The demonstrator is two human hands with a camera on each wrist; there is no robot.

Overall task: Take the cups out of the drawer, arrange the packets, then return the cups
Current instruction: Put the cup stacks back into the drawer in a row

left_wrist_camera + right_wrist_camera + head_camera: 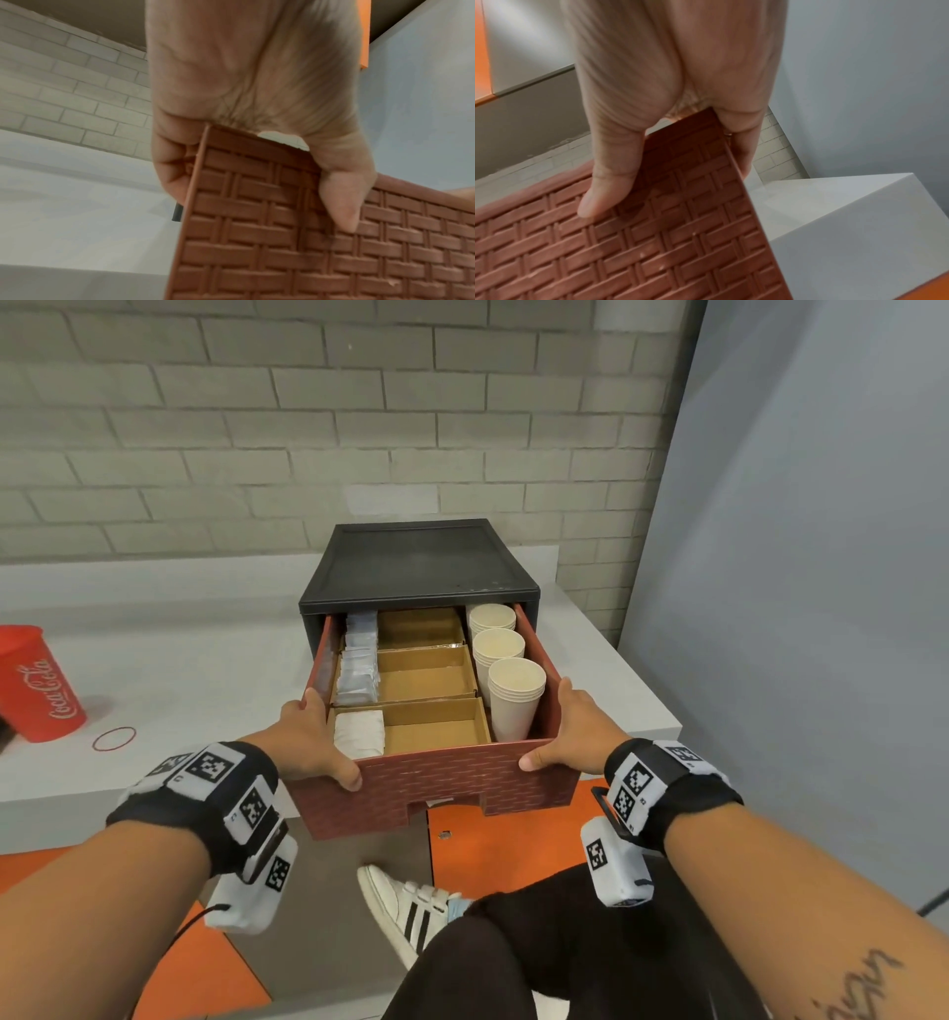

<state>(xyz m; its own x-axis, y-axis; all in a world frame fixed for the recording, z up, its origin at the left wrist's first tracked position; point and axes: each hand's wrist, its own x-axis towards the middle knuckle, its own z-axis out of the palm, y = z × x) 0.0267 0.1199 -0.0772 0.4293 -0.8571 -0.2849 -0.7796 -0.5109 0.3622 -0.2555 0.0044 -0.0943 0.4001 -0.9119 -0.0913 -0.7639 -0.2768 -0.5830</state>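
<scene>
A red-brown drawer point(436, 783) with a woven front stands pulled out of a black cabinet point(416, 562) on the grey counter. My left hand point(313, 742) grips its front left corner, thumb on the front face point(342, 205). My right hand point(565, 737) grips the front right corner the same way, thumb point(608, 182) on the woven front. Three stacks of cream paper cups point(513, 695) stand along the drawer's right side. Clear and white packets point(357, 660) fill the left compartments. The cardboard middle compartments point(426, 670) hold nothing I can see.
A red Coca-Cola cup point(36, 685) and a red rubber band point(114, 738) lie on the counter point(195, 660) at left. A brick wall stands behind, a blue-grey wall at right. My knee and a white shoe point(405, 906) are below the drawer, over an orange and grey floor.
</scene>
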